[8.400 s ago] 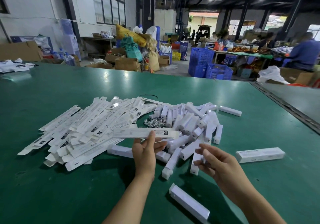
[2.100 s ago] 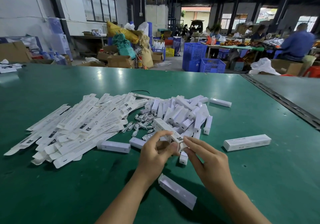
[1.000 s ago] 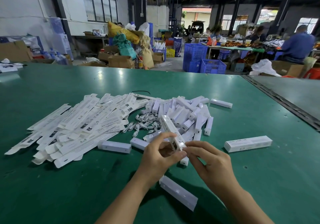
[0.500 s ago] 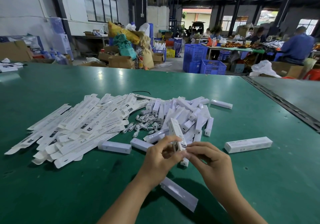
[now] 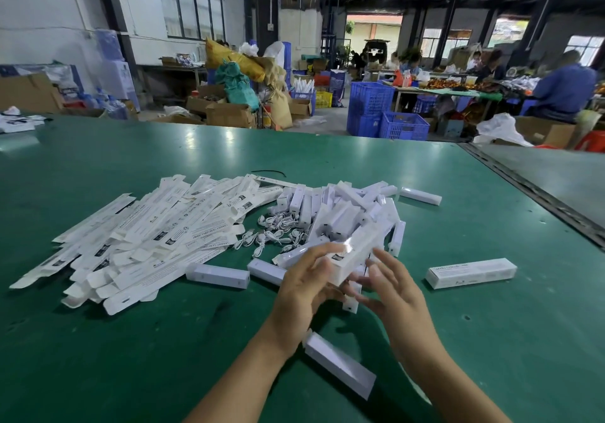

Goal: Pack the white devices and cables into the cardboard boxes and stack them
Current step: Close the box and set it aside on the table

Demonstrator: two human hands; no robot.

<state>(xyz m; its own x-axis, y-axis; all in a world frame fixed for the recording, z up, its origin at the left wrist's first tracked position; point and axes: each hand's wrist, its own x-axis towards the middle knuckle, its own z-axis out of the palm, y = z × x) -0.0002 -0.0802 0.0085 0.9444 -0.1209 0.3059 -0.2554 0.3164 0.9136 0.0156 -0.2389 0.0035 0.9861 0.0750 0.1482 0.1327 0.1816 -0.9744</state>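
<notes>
Grip, left: left grip [image 5: 306,286] has its fingers curled round the near end of a white cardboard box [image 5: 355,254] and holds it above the table [image 5: 131,357]; motion blur hides the fine detail.
Grip, right: right grip [image 5: 393,288] has its fingers spread and holds nothing, just beside the box on its right; I cannot tell if it touches.
Task things: loose white devices [image 5: 343,213] are heaped behind the hands, with the cables [image 5: 278,236] to their left and the flat cartons [image 5: 157,236] at far left.
Closed boxes: one finished box [image 5: 471,273] lies at right and another box [image 5: 340,367] lies near, between the forearms.
Step in hand: it seems to be turning or closing the held box.
How to do it well: I would hold the near end firmly, support the far end with the right grip, check that a device and a cable are inside, and press the flap fully in before laying the box down.
Risk: a loose flap can open in a stack.
Writing: the flat cartons seem to read "SMART SENSOR LAMP"; other print is too small to read.
</notes>
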